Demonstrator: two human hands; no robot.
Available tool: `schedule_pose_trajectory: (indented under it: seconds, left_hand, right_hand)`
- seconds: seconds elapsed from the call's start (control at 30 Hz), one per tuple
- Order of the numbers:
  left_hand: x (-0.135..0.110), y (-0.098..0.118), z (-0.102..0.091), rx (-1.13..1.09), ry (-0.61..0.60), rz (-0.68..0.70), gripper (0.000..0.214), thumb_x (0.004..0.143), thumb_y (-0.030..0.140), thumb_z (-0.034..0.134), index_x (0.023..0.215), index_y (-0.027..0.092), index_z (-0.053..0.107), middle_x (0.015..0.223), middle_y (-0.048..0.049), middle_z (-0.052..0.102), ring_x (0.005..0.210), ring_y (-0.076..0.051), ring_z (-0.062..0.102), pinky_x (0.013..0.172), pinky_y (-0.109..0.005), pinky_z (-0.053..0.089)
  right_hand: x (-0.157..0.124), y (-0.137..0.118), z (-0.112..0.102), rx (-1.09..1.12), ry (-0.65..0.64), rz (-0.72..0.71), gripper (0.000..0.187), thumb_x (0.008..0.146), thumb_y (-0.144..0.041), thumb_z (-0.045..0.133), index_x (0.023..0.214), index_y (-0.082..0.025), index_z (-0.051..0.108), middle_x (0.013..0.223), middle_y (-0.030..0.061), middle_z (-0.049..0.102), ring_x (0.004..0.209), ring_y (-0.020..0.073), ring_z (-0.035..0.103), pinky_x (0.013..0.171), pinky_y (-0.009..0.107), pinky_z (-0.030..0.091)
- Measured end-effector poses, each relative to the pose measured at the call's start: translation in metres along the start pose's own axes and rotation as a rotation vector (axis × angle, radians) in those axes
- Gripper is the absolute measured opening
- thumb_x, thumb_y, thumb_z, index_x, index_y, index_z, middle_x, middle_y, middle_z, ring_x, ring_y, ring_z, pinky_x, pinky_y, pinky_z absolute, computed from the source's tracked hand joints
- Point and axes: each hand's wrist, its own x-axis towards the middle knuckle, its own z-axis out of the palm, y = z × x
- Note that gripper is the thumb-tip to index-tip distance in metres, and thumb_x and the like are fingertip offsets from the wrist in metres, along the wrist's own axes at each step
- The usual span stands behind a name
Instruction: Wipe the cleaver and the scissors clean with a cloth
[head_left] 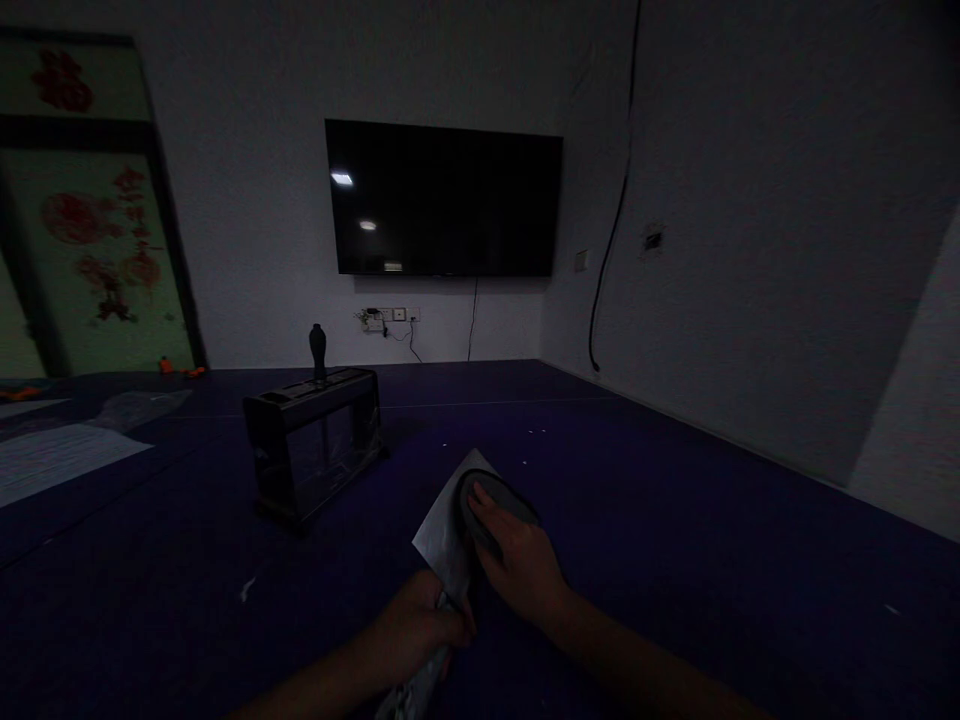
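Near the bottom middle of the head view, my left hand (431, 620) is closed around the gathered lower part of a pale, shiny wrapper or sheet (439, 540). Its pointed corner spreads upward from my grip. My right hand (521, 560) holds a grey oval object with a dark rim (476, 490) against the sheet's upper right side, fingers lying across its face. The dim light hides exactly what the oval thing is.
A black frame-like stand (315, 390) with a dark upright knob is on the dark blue floor, left of my hands. White sheets (67, 455) and clear plastic (142, 405) lie farther left. A television (446, 200) hangs on the wall; a black cable (621, 190) runs down it.
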Motion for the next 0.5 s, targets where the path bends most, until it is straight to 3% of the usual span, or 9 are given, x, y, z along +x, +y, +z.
schedule_pose_trajectory:
  seconds: [0.5]
  left_hand:
    - [0.0033, -0.0041, -0.0031, 0.046, -0.04, 0.0, 0.017, 0.049, 0.021, 0.053, 0.065, 0.014, 0.055, 0.049, 0.0051, 0.045, 0.039, -0.009, 0.039, 0.037, -0.02, 0.028]
  right_hand:
    - [0.0007, -0.0011, -0.0004, 0.0, -0.018, 0.017, 0.053, 0.075, -0.011, 0.045, 0.127, -0.014, 0.043, 0.136, 0.0103, 0.039, 0.115, 0.0194, 0.049, 0.092, 0.034, 0.045]
